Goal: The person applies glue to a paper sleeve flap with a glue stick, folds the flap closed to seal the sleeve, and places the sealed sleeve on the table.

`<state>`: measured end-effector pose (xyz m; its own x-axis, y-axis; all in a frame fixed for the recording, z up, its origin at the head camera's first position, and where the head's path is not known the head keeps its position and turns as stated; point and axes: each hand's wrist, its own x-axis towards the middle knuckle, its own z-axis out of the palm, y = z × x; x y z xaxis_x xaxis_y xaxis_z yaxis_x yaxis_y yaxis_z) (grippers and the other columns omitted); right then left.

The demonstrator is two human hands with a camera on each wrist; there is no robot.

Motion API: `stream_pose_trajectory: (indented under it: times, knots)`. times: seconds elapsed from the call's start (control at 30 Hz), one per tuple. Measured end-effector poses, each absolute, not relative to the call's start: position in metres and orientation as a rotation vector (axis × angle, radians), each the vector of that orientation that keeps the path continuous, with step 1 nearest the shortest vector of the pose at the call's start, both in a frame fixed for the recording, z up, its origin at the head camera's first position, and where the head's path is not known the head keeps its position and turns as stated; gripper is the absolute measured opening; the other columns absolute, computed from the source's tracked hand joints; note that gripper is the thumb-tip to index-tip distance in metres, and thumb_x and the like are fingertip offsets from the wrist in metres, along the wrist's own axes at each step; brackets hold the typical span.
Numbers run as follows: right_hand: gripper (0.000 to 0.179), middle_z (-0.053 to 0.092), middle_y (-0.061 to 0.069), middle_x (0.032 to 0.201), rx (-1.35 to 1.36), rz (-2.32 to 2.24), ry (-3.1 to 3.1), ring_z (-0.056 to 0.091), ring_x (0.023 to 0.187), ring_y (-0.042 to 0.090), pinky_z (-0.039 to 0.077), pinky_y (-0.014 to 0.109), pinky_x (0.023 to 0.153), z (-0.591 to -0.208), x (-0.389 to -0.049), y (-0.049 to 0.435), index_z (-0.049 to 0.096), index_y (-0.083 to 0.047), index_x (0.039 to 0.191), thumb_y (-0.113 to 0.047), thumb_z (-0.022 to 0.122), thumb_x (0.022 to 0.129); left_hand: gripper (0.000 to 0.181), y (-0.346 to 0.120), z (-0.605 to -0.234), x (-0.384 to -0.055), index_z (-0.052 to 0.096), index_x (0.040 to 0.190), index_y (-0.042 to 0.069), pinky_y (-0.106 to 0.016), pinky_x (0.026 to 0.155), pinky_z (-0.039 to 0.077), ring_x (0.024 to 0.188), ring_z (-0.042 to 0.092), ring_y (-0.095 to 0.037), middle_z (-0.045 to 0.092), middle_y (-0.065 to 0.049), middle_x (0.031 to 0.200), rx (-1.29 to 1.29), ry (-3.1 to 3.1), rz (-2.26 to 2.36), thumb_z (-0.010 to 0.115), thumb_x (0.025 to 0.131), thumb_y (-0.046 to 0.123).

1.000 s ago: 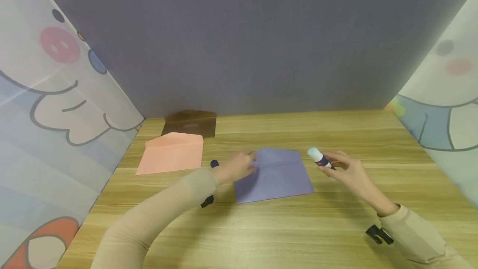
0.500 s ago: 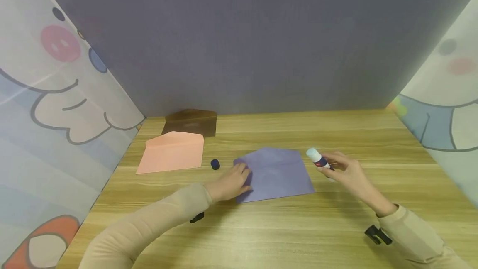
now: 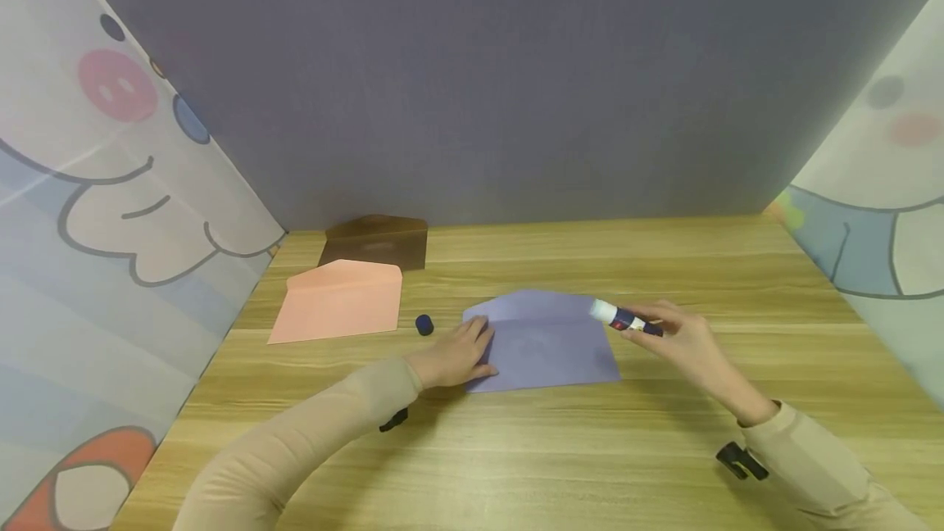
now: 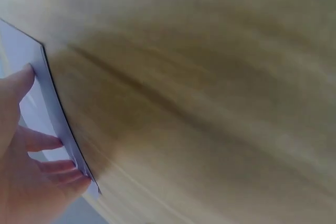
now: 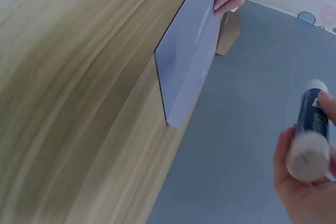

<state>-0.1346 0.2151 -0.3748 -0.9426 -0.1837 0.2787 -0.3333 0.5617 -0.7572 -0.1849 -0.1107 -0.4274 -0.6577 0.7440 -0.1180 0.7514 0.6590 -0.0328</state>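
A purple envelope (image 3: 553, 351) lies in front of me with its flap opened out toward the far side. My left hand (image 3: 451, 355) rests on its left end, fingers spread and fairly straight; the left wrist view has the fingertips and thumb (image 4: 23, 80) pressing along that edge. Between the fingers and thumb of my right hand (image 3: 686, 342) is an uncapped glue stick (image 3: 625, 320), white with a dark blue label. It is held above the table, its white end pointing left and overlapping the envelope's right corner in the head view.
A dark blue cap (image 3: 424, 324) stands on the table left of the purple envelope. Farther left lie a pink envelope (image 3: 339, 306) and a brown envelope (image 3: 376, 248), flaps opened out. A grey panel (image 3: 516, 105) rises behind the table, with cartoon-printed sides.
My left hand has come down and settled on the envelope's left end. The glue stick has tipped closer to level and shifted slightly left. The envelope's near left part has shifted slightly.
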Motion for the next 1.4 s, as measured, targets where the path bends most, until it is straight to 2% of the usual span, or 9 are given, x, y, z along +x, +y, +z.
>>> stream_pose_trajectory:
  times: [0.17, 0.4, 0.57, 0.7, 0.93, 1.13, 1.4]
  knots:
    - [0.035, 0.062, 0.016, 0.096, 0.285, 1.33, -2.681, 0.051, 0.065, 0.009, 0.046, 0.022, 0.048, -0.37, -0.136, 0.21, 0.063, -0.004, 0.105, -0.023, 0.069, 0.076, 0.071, -0.109, -0.426, -0.194, 0.036, 0.129, -0.009, -0.038, 0.103, 0.028, 0.124, 0.03, -0.034, 0.03, -0.023, 0.131, 1.232, 2.721, -0.084, 0.048, 0.087, 0.046]
    - [0.039, 0.061, 0.017, 0.09, 0.193, 1.368, -2.673, 0.054, 0.067, 0.009, 0.047, 0.021, 0.053, -0.366, -0.149, 0.198, 0.059, 0.0, 0.099, -0.023, 0.074, 0.072, 0.077, -0.106, -0.419, -0.202, 0.038, 0.128, -0.011, -0.035, 0.101, 0.033, 0.12, 0.035, -0.034, 0.034, -0.024, 0.128, 1.225, 2.691, -0.069, 0.053, 0.082, 0.049]
    - [0.036, 0.062, 0.016, 0.091, 0.23, 1.492, -2.631, 0.058, 0.075, 0.004, 0.049, 0.018, 0.064, -0.368, -0.158, 0.186, 0.058, 0.003, 0.096, -0.016, 0.074, 0.071, 0.079, -0.105, -0.415, -0.205, 0.037, 0.128, -0.012, -0.034, 0.099, 0.034, 0.119, 0.035, -0.034, 0.034, -0.023, 0.127, 1.211, 2.674, -0.047, 0.056, 0.08, 0.049]
    - [0.035, 0.064, 0.015, 0.093, 0.252, 1.559, -2.655, 0.06, 0.081, 0.012, 0.049, 0.02, 0.068, -0.371, -0.166, 0.174, 0.062, 0.003, 0.097, -0.017, 0.074, 0.071, 0.082, -0.106, -0.416, -0.207, 0.033, 0.13, -0.011, -0.033, 0.101, 0.032, 0.122, 0.03, -0.031, 0.029, -0.02, 0.129, 1.142, 2.652, 0.006, 0.057, 0.079, 0.049]
    - [0.028, 0.066, 0.011, 0.084, 0.395, 1.476, -2.723, 0.061, 0.081, 0.025, 0.049, 0.031, 0.068, -0.376, -0.18, 0.151, 0.063, 0.002, 0.091, -0.018, 0.072, 0.073, 0.084, -0.104, -0.415, -0.209, 0.029, 0.132, -0.01, -0.032, 0.103, 0.029, 0.125, 0.025, -0.029, 0.025, -0.018, 0.132, 1.072, 2.618, 0.016, 0.056, 0.08, 0.049]
    - [0.026, 0.065, 0.007, 0.08, 0.525, 1.366, -2.749, 0.06, 0.081, 0.025, 0.049, 0.032, 0.066, -0.381, -0.189, 0.132, 0.062, 0.0, 0.091, -0.018, 0.071, 0.074, 0.084, -0.102, -0.413, -0.209, 0.029, 0.132, -0.01, -0.031, 0.103, 0.029, 0.123, 0.028, -0.027, 0.026, -0.018, 0.132, 1.072, 2.623, 0.007, 0.057, 0.08, 0.049]
    - [0.025, 0.063, 0.009, 0.086, 0.601, 1.43, -2.759, 0.06, 0.083, 0.026, 0.051, 0.032, 0.067, -0.388, -0.196, 0.114, 0.06, 0.001, 0.094, -0.014, 0.069, 0.076, 0.083, -0.101, -0.413, -0.211, 0.03, 0.132, -0.009, -0.031, 0.102, 0.03, 0.123, 0.029, -0.027, 0.027, -0.018, 0.132, 1.058, 2.622, -0.001, 0.057, 0.08, 0.049]
